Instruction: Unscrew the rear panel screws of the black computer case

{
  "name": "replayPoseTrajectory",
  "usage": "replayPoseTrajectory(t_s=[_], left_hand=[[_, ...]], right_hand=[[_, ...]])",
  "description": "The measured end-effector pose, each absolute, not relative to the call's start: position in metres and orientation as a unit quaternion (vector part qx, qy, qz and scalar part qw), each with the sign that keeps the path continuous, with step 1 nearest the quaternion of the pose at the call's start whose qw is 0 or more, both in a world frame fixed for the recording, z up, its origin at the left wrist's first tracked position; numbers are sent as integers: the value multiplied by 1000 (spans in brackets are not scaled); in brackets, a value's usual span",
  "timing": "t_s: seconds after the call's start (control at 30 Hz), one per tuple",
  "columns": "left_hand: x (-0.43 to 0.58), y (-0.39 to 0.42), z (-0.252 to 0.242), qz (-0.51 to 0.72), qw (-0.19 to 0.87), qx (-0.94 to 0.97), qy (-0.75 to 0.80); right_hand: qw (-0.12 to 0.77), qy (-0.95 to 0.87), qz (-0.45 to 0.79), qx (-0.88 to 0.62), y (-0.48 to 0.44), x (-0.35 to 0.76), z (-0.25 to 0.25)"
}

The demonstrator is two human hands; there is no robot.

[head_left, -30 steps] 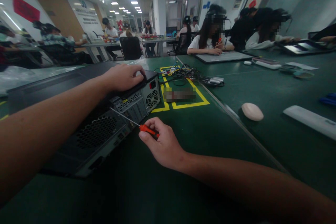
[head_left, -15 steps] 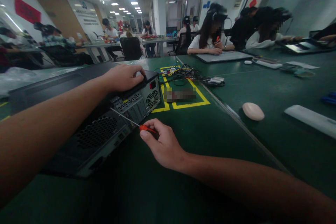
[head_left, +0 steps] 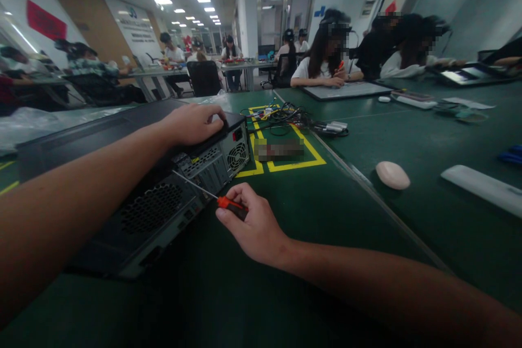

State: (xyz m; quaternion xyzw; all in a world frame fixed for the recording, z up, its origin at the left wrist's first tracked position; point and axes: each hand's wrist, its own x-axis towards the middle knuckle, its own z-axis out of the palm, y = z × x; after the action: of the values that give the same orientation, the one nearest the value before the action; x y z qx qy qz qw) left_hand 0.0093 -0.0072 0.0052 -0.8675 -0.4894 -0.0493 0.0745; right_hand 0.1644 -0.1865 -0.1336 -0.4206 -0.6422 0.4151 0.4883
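A black desktop computer case (head_left: 134, 196) lies on its side on the green table (head_left: 310, 217), its rear panel with fan grille facing me. My left hand (head_left: 191, 124) rests palm down on the case's top far corner, fingers curled over the edge. My right hand (head_left: 250, 223) is closed round the red handle of a screwdriver (head_left: 212, 196). The thin shaft points left and up, and its tip touches the rear panel near the upper edge.
A yellow taped rectangle (head_left: 304, 157) with a tangle of cables (head_left: 285, 115) lies behind the case. A pale mouse (head_left: 392, 175) and a white keyboard (head_left: 483, 189) sit at right. Several people work at the far end and at other tables.
Hardly anything differs: my right hand has shifted its grip slightly on the screwdriver handle, showing more of the red. The left hand stays on the case.
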Motion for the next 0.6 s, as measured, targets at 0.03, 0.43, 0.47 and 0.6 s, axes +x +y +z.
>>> replayPoseTrajectory(t_s=[0.03,0.43,0.47,0.6], left_hand=[[9,-7,5,-50,76,-867,-490],[11,-14,6,-49,82,-876,-473],[11,-15,7,-49,81,-877,-471],[10,-14,7,-46,78,-877,-472]], right_hand=[[487,-643,414,-421,-186,165,-134],[491,-637,425,-416,-187,164,-134],[491,-637,424,-416,-187,165,-134],[484,-643,422,-418,-188,166,-132]])
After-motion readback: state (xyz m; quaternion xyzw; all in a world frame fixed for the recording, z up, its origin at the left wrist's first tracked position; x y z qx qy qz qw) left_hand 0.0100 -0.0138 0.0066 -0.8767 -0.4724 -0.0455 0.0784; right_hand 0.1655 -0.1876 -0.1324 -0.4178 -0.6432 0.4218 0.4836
